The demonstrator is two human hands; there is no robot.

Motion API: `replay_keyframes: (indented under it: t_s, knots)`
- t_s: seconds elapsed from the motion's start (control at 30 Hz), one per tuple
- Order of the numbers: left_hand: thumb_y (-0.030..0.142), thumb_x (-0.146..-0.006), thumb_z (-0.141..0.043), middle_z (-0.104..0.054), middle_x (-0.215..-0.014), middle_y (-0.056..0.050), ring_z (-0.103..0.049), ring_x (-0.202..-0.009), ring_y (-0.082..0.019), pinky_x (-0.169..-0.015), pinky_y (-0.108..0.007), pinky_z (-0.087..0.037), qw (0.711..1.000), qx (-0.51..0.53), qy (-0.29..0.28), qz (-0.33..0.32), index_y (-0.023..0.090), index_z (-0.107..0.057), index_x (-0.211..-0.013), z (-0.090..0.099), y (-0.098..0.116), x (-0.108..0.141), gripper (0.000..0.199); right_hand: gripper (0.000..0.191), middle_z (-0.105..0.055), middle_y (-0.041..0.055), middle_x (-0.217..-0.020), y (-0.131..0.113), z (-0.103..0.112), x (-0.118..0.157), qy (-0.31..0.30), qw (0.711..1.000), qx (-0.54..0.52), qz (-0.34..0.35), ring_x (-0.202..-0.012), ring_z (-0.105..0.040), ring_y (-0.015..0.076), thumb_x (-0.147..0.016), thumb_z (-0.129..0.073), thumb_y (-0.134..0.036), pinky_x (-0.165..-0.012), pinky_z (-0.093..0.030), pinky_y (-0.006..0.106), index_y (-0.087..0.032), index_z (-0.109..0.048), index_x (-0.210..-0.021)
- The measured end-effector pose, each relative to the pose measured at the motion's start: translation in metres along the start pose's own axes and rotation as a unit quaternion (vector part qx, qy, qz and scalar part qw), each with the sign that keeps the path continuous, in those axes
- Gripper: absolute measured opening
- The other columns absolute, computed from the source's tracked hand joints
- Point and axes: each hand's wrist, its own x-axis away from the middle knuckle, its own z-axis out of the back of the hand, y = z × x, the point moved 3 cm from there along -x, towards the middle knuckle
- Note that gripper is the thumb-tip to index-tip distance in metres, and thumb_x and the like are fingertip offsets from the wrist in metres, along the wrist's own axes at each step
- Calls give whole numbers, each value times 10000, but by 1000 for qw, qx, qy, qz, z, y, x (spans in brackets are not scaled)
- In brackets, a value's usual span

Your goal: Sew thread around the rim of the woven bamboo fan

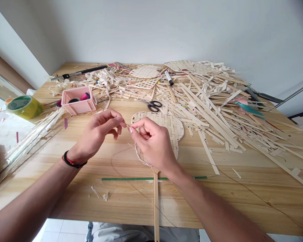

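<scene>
Spanning your view: wood-grain table (78,196), with a heap of pale strips (224,126) across its far side and right. Your woven fan (174,131) is next, flat on the table right in front of you, its handle (156,201) pointing your way and out past the near edge. Your left hand (99,132) sits left of the fan's blade, thumb and index brought together, the rest loosely curled. Your right hand (153,143) is over the blade, blocking part of it, thumb and index pinched tight, others folded in; can't tell if it touches the weave. Yellow-green tape roll (30,109) on your far left, pink basket (80,108) beside it holding spools (85,96). Green strip (131,179) runs crosswise under the handle. Black-handled scissors (155,105) lie just beyond the blade; marker (169,78) farther back on the heap. Thinnest item: brown strand (127,125), caught in both your pinches just beside the blade's left edge. Can't tell if the line on your right is the same piece.
</scene>
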Motion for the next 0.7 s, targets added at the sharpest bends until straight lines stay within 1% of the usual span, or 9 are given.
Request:
replay_keyframes:
  t_s: [0.07, 0.17, 0.33, 0.47, 0.7]
  knots:
    - [344, -952, -733, -688, -882, -53, -604, -738, -151, -584, -243, -484, 1000, -23, -4, 6, 174, -730, -833, 0, 1, 0, 207, 122, -304, -102, -585, 0, 0, 0, -1, 1000, 4, -1, -522, -275, 87, -950, -630, -168, -523, -265, 266, -207, -620, -835]
    - [360, -945, -753, -661, -835, -42, -585, -722, -152, -602, -257, -479, 998, -55, -15, -7, 177, -748, -855, 1, 1, 1, 204, 121, -307, -101, -582, 0, -1, 0, -4, 1000, 7, -1, -521, -279, 89, -953, -631, -175, -528, -272, 269, -209, -623, -838]
    - [312, -948, -763, -655, -834, -25, -559, -689, -131, -616, -270, -466, 995, -89, -37, -33, 178, -750, -856, 1, 1, 1, 163, 127, -306, -100, -583, -1, 0, 0, -10, 1000, 1, 1, -524, -286, 89, -952, -627, -172, -519, -260, 269, -204, -613, -829]
    - [284, -943, -763, -634, -806, -12, -545, -674, -124, -620, -273, -452, 995, -84, -33, -33, 179, -736, -834, 2, 0, 0, 154, 121, -309, -100, -579, 0, -1, 0, -11, 1000, -2, -6, -523, -287, 90, -948, -628, -176, -515, -254, 265, -208, -612, -832]
    - [306, -929, -773, -606, -747, -16, -537, -669, -141, -610, -276, -447, 999, -42, -21, -19, 183, -712, -802, 3, -1, 0, 187, 103, -315, -103, -580, 1, -1, 1, -9, 1000, 0, -4, -520, -290, 88, -950, -637, -188, -519, -264, 266, -205, -630, -849]
